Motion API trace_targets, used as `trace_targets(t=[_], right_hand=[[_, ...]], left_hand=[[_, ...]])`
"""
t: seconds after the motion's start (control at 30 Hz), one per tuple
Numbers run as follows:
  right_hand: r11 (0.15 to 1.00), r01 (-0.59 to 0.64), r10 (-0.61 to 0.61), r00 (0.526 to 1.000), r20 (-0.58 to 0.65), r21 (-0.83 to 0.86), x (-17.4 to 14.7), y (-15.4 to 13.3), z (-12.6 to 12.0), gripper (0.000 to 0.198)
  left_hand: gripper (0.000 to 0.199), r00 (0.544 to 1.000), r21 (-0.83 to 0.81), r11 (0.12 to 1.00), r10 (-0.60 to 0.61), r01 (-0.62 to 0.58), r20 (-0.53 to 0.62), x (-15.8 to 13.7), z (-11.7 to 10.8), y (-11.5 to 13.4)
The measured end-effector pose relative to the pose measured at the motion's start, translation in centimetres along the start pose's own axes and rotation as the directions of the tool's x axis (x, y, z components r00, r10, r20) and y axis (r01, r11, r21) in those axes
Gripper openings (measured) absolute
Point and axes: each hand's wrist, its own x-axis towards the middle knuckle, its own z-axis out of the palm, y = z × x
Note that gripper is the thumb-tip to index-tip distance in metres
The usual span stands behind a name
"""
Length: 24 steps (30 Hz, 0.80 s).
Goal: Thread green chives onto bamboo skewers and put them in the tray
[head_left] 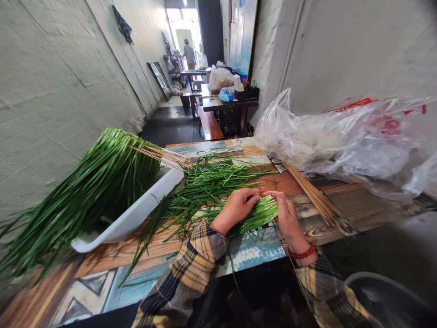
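A bunch of green chives (260, 213) lies low over the tabletop between my two hands, its pale cut ends turned to the right. My left hand (235, 208) is closed over the top of this bunch, thumb and fingers curled around it. Against the cut ends rests my right hand (287, 216), its fingers stretched out and its palm turned inward. More loose chives (218, 180) are strewn across the table just beyond and left of my left hand. Thin bamboo skewers (309, 196) lie in a bundle to the right of my right hand.
A white tray (136, 216) at the left bears a big heap of chives (102, 182) with several skewers (164, 155) across it. Clear plastic bags (341, 136) sit at the right rear. A dark tub (382, 282) stands low right. A person (189, 54) is far off.
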Motion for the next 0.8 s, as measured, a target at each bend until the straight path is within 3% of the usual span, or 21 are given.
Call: trace_targets(t=[0.33,0.47,0.6,0.7,0.8], right_hand=[[0.971,0.076,-0.081,0.997,-0.013,-0.228,0.29,-0.4,0.26,0.039],[0.998,-0.061,0.062,0.997,0.049,-0.019,0.21,-0.72,0.2,0.044],[0.957,-0.23,0.214,0.971,0.109,0.174,0.15,-0.57,0.1,0.06],[0.972,-0.185,0.174,0.981,0.086,0.142,0.21,-0.33,0.06,0.065],[0.998,-0.044,0.045,0.999,0.017,-0.044,0.44,-0.13,0.09,0.057]], left_hand=[[0.021,1.0,-0.054,0.999,-0.006,0.004,-0.029,0.11,0.27,0.33],[0.022,0.999,-0.083,0.996,-0.041,0.041,-0.005,0.23,0.07,-0.07],[0.022,0.997,-0.094,0.993,-0.074,0.073,-0.012,0.33,-0.13,-0.2],[0.023,0.997,-0.081,0.994,-0.075,0.073,-0.018,0.36,-0.21,-0.04],[0.025,0.998,-0.056,0.997,-0.063,0.062,-0.017,0.34,-0.23,0.15]])
